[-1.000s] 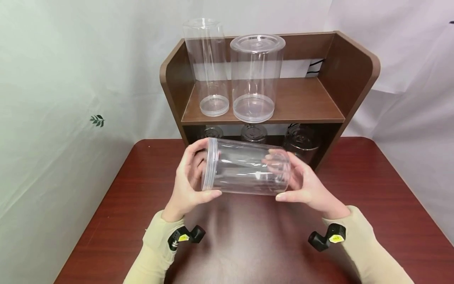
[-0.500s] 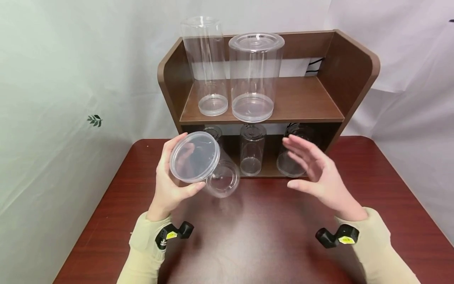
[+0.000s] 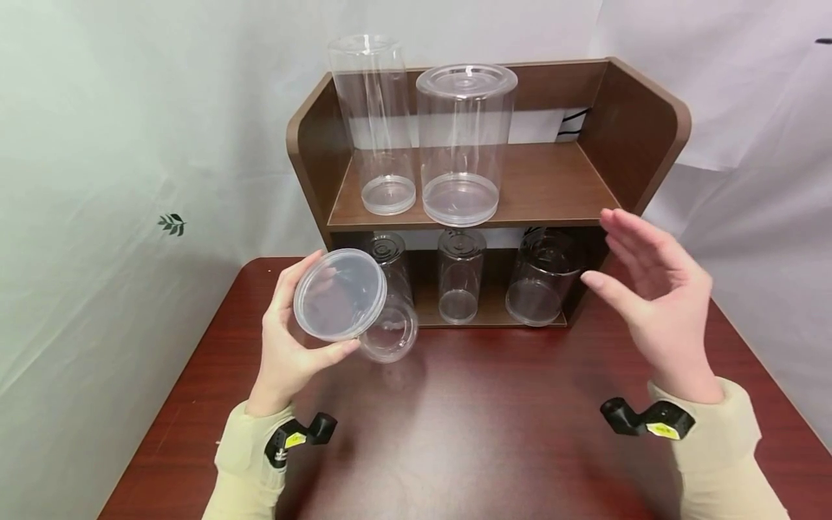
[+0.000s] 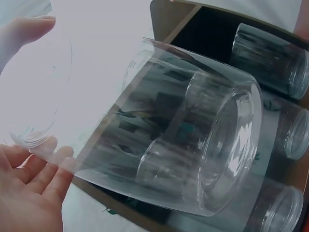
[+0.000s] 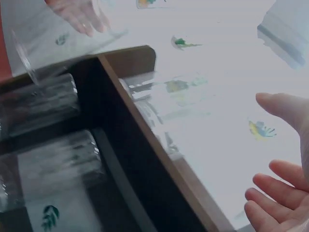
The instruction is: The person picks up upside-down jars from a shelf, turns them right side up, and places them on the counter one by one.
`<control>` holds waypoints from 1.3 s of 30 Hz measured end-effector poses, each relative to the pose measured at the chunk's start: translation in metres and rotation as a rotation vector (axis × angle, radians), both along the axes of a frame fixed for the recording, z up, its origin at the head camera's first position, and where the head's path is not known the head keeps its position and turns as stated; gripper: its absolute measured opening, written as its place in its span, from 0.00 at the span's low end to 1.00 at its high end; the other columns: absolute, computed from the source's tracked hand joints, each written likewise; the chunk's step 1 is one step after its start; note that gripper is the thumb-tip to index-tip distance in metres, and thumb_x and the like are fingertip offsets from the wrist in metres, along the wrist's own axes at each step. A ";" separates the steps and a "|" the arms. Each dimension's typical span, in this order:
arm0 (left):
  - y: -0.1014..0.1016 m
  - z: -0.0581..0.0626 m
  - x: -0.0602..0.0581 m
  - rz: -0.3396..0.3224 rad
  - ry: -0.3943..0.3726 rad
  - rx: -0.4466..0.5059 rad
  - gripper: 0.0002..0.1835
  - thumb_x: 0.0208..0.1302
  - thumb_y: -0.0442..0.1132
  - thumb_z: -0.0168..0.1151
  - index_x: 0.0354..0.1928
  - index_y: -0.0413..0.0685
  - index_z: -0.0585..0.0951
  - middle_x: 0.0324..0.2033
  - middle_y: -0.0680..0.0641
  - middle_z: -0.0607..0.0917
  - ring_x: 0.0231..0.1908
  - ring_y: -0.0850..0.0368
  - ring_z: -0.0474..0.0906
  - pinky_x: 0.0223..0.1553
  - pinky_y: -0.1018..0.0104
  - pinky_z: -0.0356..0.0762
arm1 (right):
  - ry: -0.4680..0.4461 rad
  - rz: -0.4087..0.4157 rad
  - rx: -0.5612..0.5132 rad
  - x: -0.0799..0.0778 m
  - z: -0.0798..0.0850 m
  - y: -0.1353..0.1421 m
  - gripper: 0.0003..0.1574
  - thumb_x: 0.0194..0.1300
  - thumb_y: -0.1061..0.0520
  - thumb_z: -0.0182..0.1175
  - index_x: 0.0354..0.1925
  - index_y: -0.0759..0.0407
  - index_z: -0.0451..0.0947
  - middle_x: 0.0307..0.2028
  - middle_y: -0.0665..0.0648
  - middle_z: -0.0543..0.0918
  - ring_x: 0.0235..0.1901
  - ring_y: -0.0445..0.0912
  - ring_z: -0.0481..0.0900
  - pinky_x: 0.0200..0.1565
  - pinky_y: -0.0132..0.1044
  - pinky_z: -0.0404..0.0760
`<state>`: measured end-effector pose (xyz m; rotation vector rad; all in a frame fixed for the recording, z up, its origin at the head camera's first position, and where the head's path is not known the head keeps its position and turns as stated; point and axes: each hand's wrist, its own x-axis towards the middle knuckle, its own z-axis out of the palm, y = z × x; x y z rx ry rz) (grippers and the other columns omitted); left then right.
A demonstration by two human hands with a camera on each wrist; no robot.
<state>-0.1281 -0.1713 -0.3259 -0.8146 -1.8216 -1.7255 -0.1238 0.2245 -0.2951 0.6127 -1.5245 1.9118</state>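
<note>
In the head view my left hand grips a clear plastic jar by its lidded end, thumb below and fingers round the far side. Its frosted round lid faces me, and the base points away toward the shelf. The left wrist view shows the jar's transparent wall tilted, seemingly with nothing inside. My right hand is raised at the right, thumb and fingers spread apart, touching nothing. Its fingers also appear in the right wrist view.
A brown two-tier shelf stands at the back of the dark red table. Its upper tier bears a tall narrow jar and a wider jar. Below stand a left jar, a middle jar and a right jar.
The jar has turned from lying sideways between both hands to lid toward me, shifting left in my left hand. My right hand has let go and moved right.
</note>
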 end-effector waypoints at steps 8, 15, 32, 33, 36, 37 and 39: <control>-0.017 0.011 0.014 0.049 -0.005 0.008 0.56 0.24 0.10 0.74 0.69 0.26 0.69 0.61 0.29 0.73 0.59 0.44 0.73 0.59 0.63 0.72 | -0.037 -0.142 -0.192 -0.004 0.011 0.011 0.37 0.46 0.86 0.67 0.58 0.81 0.75 0.54 0.74 0.81 0.56 0.58 0.81 0.62 0.42 0.76; -0.037 0.012 0.018 0.073 -0.020 0.070 0.57 0.22 0.07 0.73 0.69 0.26 0.69 0.62 0.29 0.73 0.60 0.41 0.71 0.60 0.64 0.72 | -0.096 -0.303 -0.317 -0.012 0.019 0.018 0.33 0.45 0.80 0.74 0.53 0.77 0.81 0.49 0.69 0.85 0.49 0.53 0.85 0.60 0.39 0.78; -0.096 -0.010 0.004 0.381 -0.115 -0.091 0.61 0.25 0.08 0.77 0.72 0.41 0.70 0.64 0.36 0.74 0.62 0.48 0.71 0.63 0.69 0.70 | -0.215 -0.324 -0.279 -0.054 0.020 0.037 0.33 0.44 0.73 0.80 0.53 0.68 0.85 0.48 0.64 0.87 0.48 0.50 0.86 0.55 0.35 0.81; -0.097 -0.012 0.001 0.406 -0.128 -0.116 0.61 0.26 0.09 0.78 0.72 0.43 0.70 0.64 0.38 0.74 0.62 0.50 0.72 0.63 0.69 0.70 | -0.211 -0.314 -0.277 -0.055 0.020 0.037 0.33 0.44 0.72 0.80 0.53 0.69 0.85 0.48 0.64 0.87 0.47 0.50 0.86 0.54 0.34 0.82; -0.099 -0.017 -0.006 0.456 -0.165 -0.148 0.60 0.30 0.12 0.80 0.73 0.45 0.69 0.65 0.42 0.75 0.62 0.53 0.74 0.62 0.70 0.71 | -0.207 -0.302 -0.274 -0.058 0.020 0.036 0.33 0.45 0.71 0.80 0.53 0.69 0.85 0.48 0.65 0.87 0.46 0.50 0.87 0.52 0.33 0.82; -0.099 -0.019 -0.009 0.475 -0.176 -0.159 0.60 0.31 0.14 0.81 0.73 0.46 0.69 0.65 0.44 0.75 0.62 0.54 0.74 0.62 0.70 0.71 | -0.207 -0.305 -0.272 -0.059 0.021 0.035 0.32 0.46 0.71 0.80 0.53 0.69 0.85 0.47 0.64 0.87 0.46 0.50 0.87 0.52 0.33 0.82; -0.100 -0.023 -0.015 0.516 -0.205 -0.183 0.59 0.33 0.17 0.82 0.73 0.47 0.68 0.64 0.46 0.75 0.62 0.55 0.74 0.62 0.70 0.71 | -0.209 -0.318 -0.264 -0.060 0.021 0.035 0.31 0.46 0.70 0.80 0.52 0.69 0.85 0.46 0.64 0.88 0.45 0.50 0.86 0.52 0.33 0.82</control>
